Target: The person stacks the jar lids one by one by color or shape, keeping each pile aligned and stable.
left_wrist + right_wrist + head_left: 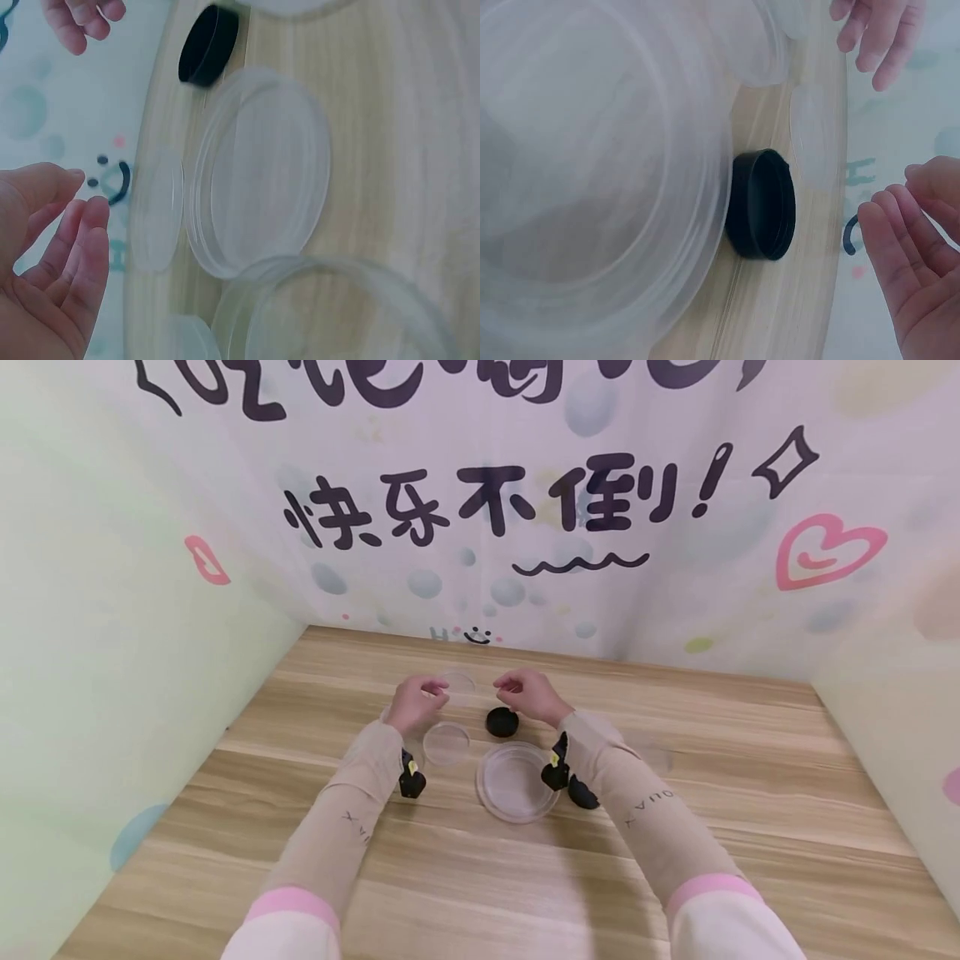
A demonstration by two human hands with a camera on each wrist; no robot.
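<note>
Over the back of the table hangs my left hand (418, 702), its fingers loosely bent and holding nothing. A clear round lid (459, 685) lies just beyond its fingertips, and another clear lid (447, 745) lies nearer, beside the wrist. My right hand (531, 695) hovers above a black round cap (502, 722), thumb and fingers loosely curved around nothing. In the right wrist view the black cap (763, 206) shows its hollow inside, next to a large clear lid (630, 330). That large clear lid (519, 814) lies between the forearms in the head view.
A second black round piece (583, 793) is partly covered by the right wrist. Faint clear plastic (657, 760) lies right of the right forearm. In the left wrist view a clear round rim (337, 264) stands close to the camera. A printed cloth wall (480, 602) borders the wooden table's back edge.
</note>
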